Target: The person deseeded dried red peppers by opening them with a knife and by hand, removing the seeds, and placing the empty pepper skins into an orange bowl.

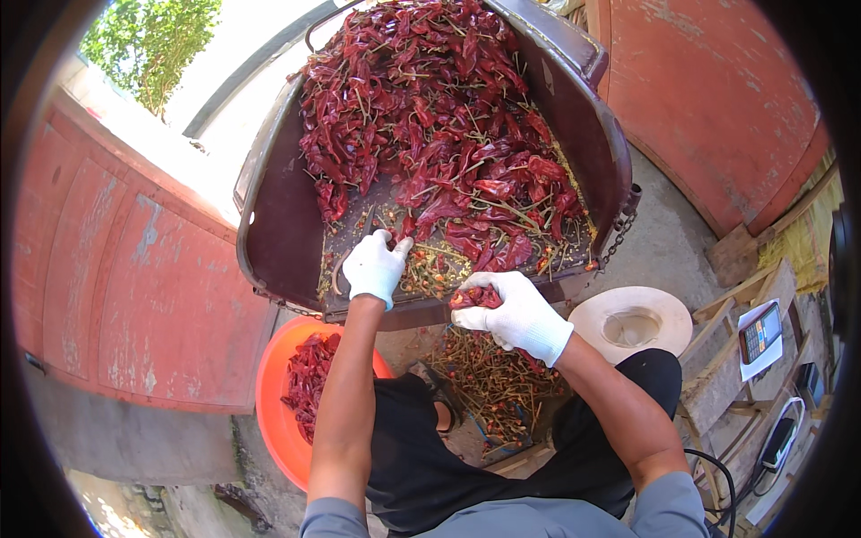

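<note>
Head view: my right hand (518,314) is closed around dried red chilies (478,297) by the cart bed's (280,220) front edge. Left hand (374,267) reaches in before the chili pile (421,108); can't tell if pinching.

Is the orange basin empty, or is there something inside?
The orange basin is not empty: dried red peppers lie inside it. The left forearm hides part of it.

The person wears a grey-blue short-sleeved cloth shirt (511,520), loose black cloth trousers (421,457), a dark open sandal (437,384) and close-fitting plain white fabric gloves (520,316), the forearms (619,417) bare.
</note>
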A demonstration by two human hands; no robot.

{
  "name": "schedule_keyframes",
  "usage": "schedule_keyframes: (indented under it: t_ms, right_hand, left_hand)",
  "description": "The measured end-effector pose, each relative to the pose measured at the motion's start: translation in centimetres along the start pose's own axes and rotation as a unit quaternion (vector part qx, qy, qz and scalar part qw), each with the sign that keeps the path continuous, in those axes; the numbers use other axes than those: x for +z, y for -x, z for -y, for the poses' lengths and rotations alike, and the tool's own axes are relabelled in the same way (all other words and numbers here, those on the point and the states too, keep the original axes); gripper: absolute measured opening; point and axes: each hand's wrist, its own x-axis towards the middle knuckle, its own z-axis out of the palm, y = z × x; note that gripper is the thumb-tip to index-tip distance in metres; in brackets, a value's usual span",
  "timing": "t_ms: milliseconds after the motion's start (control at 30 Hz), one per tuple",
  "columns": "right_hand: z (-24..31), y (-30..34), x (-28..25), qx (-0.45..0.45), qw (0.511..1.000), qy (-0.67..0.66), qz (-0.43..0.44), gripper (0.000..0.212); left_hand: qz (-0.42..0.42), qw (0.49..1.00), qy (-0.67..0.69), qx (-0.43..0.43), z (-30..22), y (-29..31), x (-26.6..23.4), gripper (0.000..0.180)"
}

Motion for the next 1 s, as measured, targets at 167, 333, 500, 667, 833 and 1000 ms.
schedule_keyframes:
  t_ms: [167,333,500,667,833,1000]
  right_hand:
    - [0.6,0.1,-0.2,0.012,1.0,-0.018,0.001,0.042]
    - [-1.4,-0.9,0.4,-0.092,0.994,0.043,-0.045,0.042]
    - [1.2,0.4,0.4,-0.033,0.998,0.05,-0.037,0.05]
    - [0.6,0.2,-0.1,-0.022,0.998,0.015,-0.051,0.056]
    - [0.3,-0.5,-0.5,-0.034,0.998,0.008,-0.046,0.059]
    - [-0.1,-0.2,-1.1,-0.039,0.998,-0.011,-0.057,0.058]
  left_hand:
    - [-0.014,0.999,0.033,0.006,0.7,-0.8,0.7,0.029]
    - [-0.034,0.994,0.07,0.07,2.6,-1.4,2.0,0.024]
    - [-0.036,0.997,-0.034,0.063,4.8,-1.9,3.1,0.039]
    - [-0.01,0.996,0.021,0.088,4.8,-2.4,3.2,0.031]
    - [-0.002,0.996,0.054,0.068,5.0,-2.6,3.4,0.037]
    - [0.086,0.952,0.293,0.012,5.9,-3.0,4.0,0.024]
